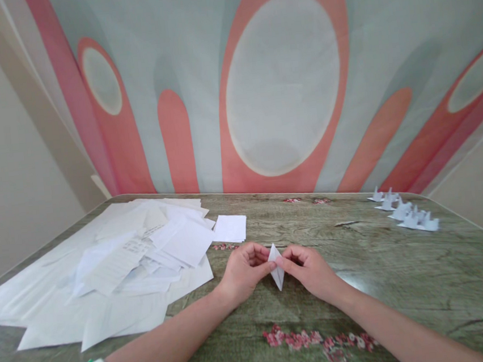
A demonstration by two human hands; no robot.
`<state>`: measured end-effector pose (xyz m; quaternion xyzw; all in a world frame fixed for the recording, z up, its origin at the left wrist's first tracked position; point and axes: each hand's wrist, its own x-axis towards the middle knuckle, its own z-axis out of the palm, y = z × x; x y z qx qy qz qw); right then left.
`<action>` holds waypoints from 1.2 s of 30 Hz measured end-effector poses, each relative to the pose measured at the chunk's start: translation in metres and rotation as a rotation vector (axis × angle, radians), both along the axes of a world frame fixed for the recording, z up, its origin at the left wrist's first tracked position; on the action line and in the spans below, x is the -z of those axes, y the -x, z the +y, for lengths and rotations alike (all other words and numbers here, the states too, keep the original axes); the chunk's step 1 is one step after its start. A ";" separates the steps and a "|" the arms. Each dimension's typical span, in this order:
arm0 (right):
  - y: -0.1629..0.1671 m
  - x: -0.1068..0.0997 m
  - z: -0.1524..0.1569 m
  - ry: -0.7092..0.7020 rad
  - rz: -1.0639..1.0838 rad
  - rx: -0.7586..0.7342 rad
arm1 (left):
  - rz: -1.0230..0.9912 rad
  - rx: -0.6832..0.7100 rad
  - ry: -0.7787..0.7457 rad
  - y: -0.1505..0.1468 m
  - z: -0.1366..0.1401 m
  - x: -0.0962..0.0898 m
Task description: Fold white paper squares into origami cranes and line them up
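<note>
Fingers (289,265) at edges of folded paper (279,278), paper figures (402,210) well apart.

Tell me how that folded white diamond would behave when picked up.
The folded white diamond looks like creased paper, so it is probably light. Its straight-edged shape suggests fair stiffness, though it could bend easily where it narrows.

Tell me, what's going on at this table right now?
A person holds a small, diamond-shaped folded paper over the wood-patterned table, with the left hand pinching one side and the right hand the other. To the left spreads a loose pile of white paper, with white square sheets beside it. Several folded paper figures sit toward the table's far right corner.
</note>
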<state>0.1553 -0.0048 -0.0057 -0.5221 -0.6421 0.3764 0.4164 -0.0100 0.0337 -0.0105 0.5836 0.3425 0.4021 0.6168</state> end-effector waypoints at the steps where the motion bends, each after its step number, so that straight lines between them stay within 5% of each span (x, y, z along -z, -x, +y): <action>1: 0.000 0.000 0.000 0.000 0.000 -0.003 | 0.005 -0.002 0.004 0.000 0.000 0.000; 13: -0.002 0.003 -0.001 0.010 0.057 0.028 | 0.222 0.086 -0.131 0.001 -0.004 -0.006; 25: 0.000 0.000 -0.001 0.000 0.036 0.003 | 0.101 0.020 -0.040 -0.002 -0.007 -0.008; 32: 0.002 -0.003 -0.004 -0.004 0.129 0.097 | -0.056 0.062 0.324 -0.005 -0.022 -0.018; 36: 0.007 -0.006 -0.008 -0.037 0.151 0.104 | -0.025 0.130 0.365 -0.009 -0.031 -0.022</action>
